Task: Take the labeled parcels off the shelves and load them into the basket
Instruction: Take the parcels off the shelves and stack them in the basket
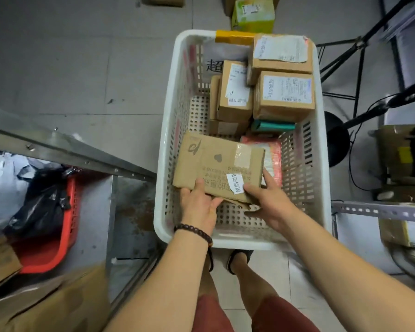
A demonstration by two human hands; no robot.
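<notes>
Grey tile floor [58, 56], white basket [162, 149] beside a metal shelf [70, 152]: flat parcel [216, 159] sits over the basket's near half, long axis across it, left hand [199, 204] and right hand [270, 202] both pinching its near edge, the 2 equally close, bare basket bottom below.

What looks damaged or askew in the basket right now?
The flat cardboard parcel, gripped by the left hand and right hand, has a torn, ragged near edge with a flap hanging loose. It is angled askew over the white basket. The label on the far right box is wrinkled and peeling.
</notes>
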